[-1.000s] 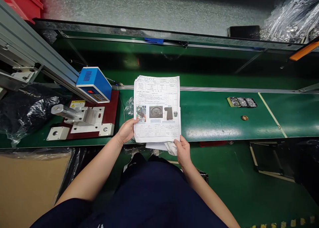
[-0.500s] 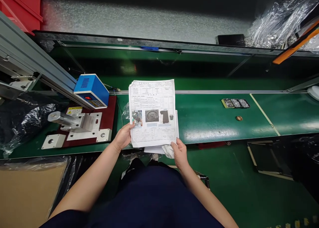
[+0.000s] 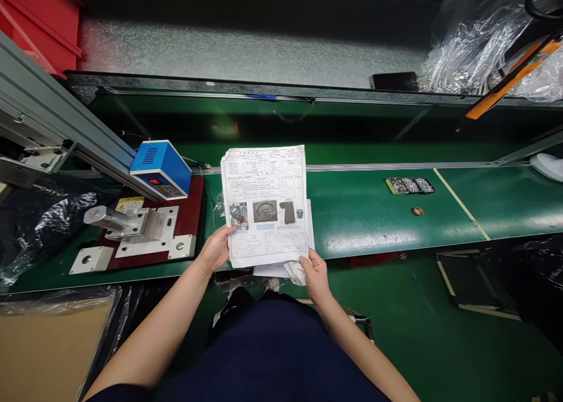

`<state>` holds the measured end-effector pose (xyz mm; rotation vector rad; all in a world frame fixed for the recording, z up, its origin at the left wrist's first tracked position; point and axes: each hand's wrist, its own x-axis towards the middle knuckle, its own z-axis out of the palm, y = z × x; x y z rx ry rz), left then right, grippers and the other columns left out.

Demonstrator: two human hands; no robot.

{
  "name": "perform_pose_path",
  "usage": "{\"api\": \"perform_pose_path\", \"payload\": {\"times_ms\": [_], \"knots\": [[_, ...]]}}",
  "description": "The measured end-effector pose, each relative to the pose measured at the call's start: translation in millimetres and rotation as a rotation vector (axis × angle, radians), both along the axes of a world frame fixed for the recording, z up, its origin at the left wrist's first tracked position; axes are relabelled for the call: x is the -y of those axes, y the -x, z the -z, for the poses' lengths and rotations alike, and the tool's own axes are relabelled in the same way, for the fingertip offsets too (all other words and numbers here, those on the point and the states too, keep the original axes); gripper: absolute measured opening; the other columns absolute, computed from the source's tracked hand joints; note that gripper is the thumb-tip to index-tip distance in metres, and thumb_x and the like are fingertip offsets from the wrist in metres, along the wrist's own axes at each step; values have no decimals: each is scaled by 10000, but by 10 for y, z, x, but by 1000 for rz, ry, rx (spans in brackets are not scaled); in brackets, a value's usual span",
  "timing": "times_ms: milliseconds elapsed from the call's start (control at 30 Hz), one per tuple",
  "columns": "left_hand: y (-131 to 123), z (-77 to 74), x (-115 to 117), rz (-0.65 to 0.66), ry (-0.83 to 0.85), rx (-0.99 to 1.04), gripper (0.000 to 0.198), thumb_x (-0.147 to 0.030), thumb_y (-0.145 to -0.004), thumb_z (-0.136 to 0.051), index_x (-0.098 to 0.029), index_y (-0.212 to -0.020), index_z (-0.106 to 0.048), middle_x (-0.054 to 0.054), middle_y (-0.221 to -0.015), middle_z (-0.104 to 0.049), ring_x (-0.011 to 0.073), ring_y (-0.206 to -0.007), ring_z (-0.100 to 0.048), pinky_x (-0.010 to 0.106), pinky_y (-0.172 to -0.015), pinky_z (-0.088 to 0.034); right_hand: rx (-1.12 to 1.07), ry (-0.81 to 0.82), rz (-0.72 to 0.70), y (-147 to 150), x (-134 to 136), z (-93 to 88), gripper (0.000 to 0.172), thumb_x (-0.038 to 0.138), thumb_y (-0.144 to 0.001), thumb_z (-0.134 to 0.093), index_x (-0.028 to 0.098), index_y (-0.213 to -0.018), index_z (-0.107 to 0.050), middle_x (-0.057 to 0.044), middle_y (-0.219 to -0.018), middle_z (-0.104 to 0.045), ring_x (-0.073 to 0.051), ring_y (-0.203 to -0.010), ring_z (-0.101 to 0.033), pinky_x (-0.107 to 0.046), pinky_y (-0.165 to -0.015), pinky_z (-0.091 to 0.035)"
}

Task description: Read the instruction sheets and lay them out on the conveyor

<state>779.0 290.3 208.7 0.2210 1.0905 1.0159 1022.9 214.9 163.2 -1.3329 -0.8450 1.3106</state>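
I hold a stack of printed paper sheets (image 3: 265,203) with text tables and small photos, upright over the front edge of a green workbench (image 3: 369,214). My left hand (image 3: 215,249) grips the sheets' lower left edge. My right hand (image 3: 313,270) grips the lower right corner, together with a crumpled white cloth (image 3: 294,271) bunched under the sheets.
Left of the papers stands a blue box device (image 3: 160,167) on a dark red base with a metal fixture (image 3: 127,223). To the right lie a strip of small parts (image 3: 410,185) and a small ring (image 3: 417,211). Crinkled plastic bags (image 3: 475,44) sit back right, cardboard (image 3: 44,349) lower left.
The view has tilted slightly, shifting everything down and left in the picture. Both hands keep the same grip on the sheets.
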Motion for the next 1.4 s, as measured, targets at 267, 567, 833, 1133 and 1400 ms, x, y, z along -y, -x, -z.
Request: {"api": "perform_pose_path", "payload": {"times_ms": [267,567,833,1133,1400], "knots": [[8,7,16,8,-9,-14,210,-164,-774,-566,-121,-959,-653,86,-944,-717,235,-954,-662,353,-876,-530,3,7,-11,16,-1,-32,330,387,-771,-618,200,-1039,-664,-62,-1071,-688,-253,-1036,-613,-454,-1007,-439],[-22,-7,13,-4,0,-6,207,-149,-816,-531,-115,-971,-665,80,-936,-720,215,-956,-663,330,-904,-520,-3,-3,-16,17,-1,-3,318,386,-774,-618,218,-1038,-670,-53,-1068,-688,-246,-1035,-616,-431,-998,-451],[-24,24,22,-10,3,3,192,-145,-820,-537,-114,-952,-673,84,-957,-717,204,-962,-661,308,-914,-512,11,15,-22,-5,9,60,320,388,-776,-617,210,-1037,-670,-68,-1071,-683,-255,-1021,-610,-471,-999,-437],[6,20,39,-19,14,-15,196,-148,-822,-545,-115,-964,-676,80,-995,-709,188,-931,-660,287,-840,-536,-39,47,-13,29,6,61,354,388,-751,-640,189,-1042,-669,-76,-1057,-691,-267,-1027,-615,-484,-1005,-435],[8,64,10,-53,25,-63,147,-114,-811,-576,-100,-914,-679,71,-884,-713,168,-822,-665,253,-721,-549,-27,43,-13,8,-6,60,357,377,-755,-635,187,-1055,-666,-72,-1092,-685,-267,-1070,-599,-455,-1023,-424]]}}
